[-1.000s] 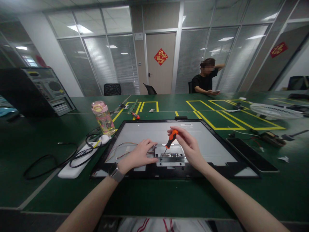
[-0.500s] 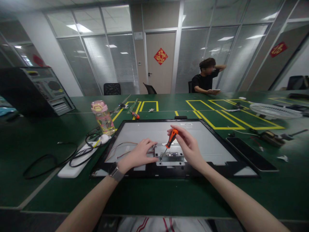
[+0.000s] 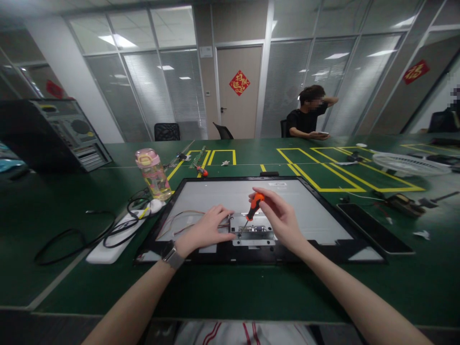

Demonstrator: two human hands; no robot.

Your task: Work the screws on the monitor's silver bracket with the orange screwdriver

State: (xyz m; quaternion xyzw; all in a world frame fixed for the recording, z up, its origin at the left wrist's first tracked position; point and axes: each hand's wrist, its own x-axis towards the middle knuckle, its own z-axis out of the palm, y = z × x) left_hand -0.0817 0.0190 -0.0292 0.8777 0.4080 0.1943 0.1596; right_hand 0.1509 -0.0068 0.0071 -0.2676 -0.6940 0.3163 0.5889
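Observation:
A monitor panel [image 3: 309,211] with a black frame lies face down on the green table. A small metal board [image 3: 257,232] sits at its near middle, with thin coloured wires [image 3: 179,221] running off to the left. My right hand [image 3: 282,218] is closed round an orange-handled screwdriver [image 3: 254,205], whose tip rests on the board's left part. My left hand [image 3: 206,230] lies on the panel just left of the board, fingers bent and pressing down near the tip.
A pink-lidded bottle [image 3: 154,175] stands left of the panel, beside black cables [image 3: 89,235] and a white power strip [image 3: 111,244]. A computer case [image 3: 53,134] is at far left, a dark flat slab [image 3: 373,229] at the right. A person [image 3: 305,120] sits at the far side.
My right hand and the screwdriver handle have shifted very slightly; the tip stays on the board. My left hand has not moved.

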